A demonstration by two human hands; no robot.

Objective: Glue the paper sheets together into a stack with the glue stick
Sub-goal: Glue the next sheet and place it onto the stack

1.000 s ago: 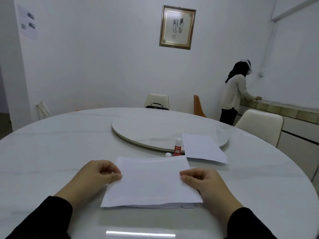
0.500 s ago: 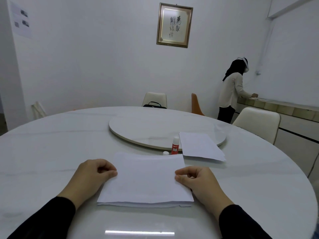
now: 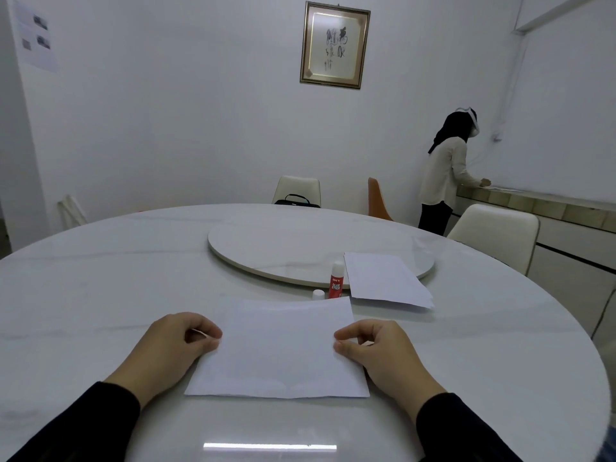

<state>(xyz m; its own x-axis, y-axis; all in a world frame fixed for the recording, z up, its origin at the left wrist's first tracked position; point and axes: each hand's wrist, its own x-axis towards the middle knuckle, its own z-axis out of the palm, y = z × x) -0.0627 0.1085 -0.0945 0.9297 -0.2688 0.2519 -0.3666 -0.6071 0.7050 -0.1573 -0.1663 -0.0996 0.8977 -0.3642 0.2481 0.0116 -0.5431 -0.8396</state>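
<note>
A white paper stack (image 3: 278, 350) lies flat on the round white table (image 3: 100, 295) in front of me. My left hand (image 3: 173, 345) pinches its left edge with curled fingers. My right hand (image 3: 376, 348) pinches its right edge the same way. Just beyond the stack stands an uncapped red-and-white glue stick (image 3: 336, 282), with its small white cap (image 3: 318, 294) beside it on the left. A second pile of white sheets (image 3: 383, 281) rests to the right of the glue stick, partly on the turntable.
A round white turntable (image 3: 283, 248) sits at the table's centre. Cream chairs (image 3: 496, 235) stand around the far side, one holding a black bag (image 3: 295, 200). A person (image 3: 446, 171) stands at a counter at the back right.
The stack and both hands sit slightly lower and closer in view as the camera shifted. Both hands keep hold of the stack's side edges.
</note>
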